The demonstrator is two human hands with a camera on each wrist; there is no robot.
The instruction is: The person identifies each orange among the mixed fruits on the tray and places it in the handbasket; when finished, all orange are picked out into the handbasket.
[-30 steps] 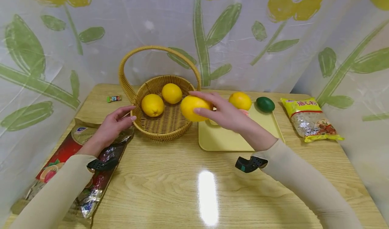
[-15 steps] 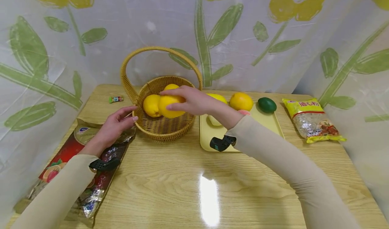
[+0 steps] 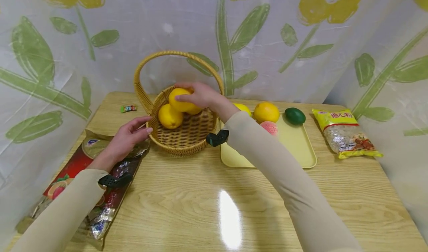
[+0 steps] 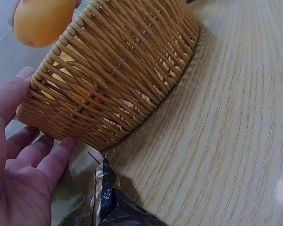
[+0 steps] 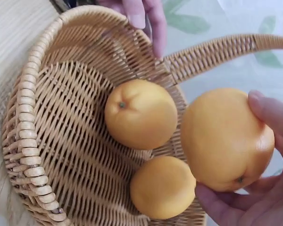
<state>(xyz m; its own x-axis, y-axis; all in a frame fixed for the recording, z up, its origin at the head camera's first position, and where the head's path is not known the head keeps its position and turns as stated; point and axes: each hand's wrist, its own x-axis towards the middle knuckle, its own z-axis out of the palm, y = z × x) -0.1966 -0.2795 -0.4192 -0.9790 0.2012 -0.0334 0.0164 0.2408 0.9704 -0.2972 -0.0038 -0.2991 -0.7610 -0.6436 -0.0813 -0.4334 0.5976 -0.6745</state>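
A round wicker basket (image 3: 182, 135) with a tall handle stands at the back of the table. My left hand (image 3: 132, 135) holds its left rim, thumb and fingers against the wicker wall in the left wrist view. Over the basket's back part, my right hand (image 3: 200, 95) grips an orange (image 3: 179, 99) between thumb and fingers. Below it lie two more oranges: the front-left one (image 3: 170, 116) shows plainly, while the back one (image 5: 162, 188) is partly covered by the held fruit in the head view.
Right of the basket, a yellow tray (image 3: 297, 144) bears an orange (image 3: 266, 112), a dark green fruit (image 3: 295, 116), a pink fruit (image 3: 269, 127) and a partly hidden yellow one (image 3: 243, 108). Bags lie far right (image 3: 344, 133) and left (image 3: 73, 163); a small packet (image 3: 128, 108) lies behind.
My right hand has carried the orange leftward from beside the tray to over the basket, then farther back inside its rim. The left hand stays at the basket's left rim.
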